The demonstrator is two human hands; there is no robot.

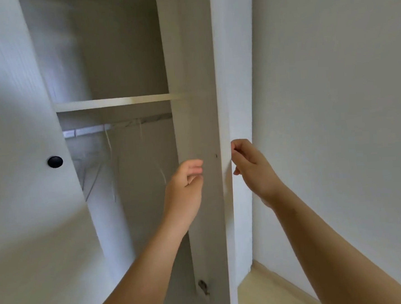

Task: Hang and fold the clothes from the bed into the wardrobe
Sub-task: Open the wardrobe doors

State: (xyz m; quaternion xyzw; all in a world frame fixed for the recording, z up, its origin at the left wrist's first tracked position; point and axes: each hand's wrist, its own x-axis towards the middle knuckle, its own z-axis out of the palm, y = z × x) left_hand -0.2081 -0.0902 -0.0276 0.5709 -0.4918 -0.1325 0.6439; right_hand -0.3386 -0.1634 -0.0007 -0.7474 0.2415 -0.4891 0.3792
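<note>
We are facing the open wardrobe (112, 103), its shelf and hanging rail (88, 131) showing in the gap between the doors. Our right hand (252, 167) is pinching the near edge of the right door (199, 105); our left hand (185, 188) is hovering loosely curled at its inner face. The left door (18, 139) is carrying a black knob (55, 162). A plain wall (332, 96) is standing close on the right, over pale floor (262, 289).

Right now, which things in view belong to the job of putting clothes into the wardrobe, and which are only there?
For the job: open wardrobe door, shelf, hanging rail, hangers (blurred), left hand, right hand at the door's edge.
Only there: black knob on the other door, wall, floor.
</note>
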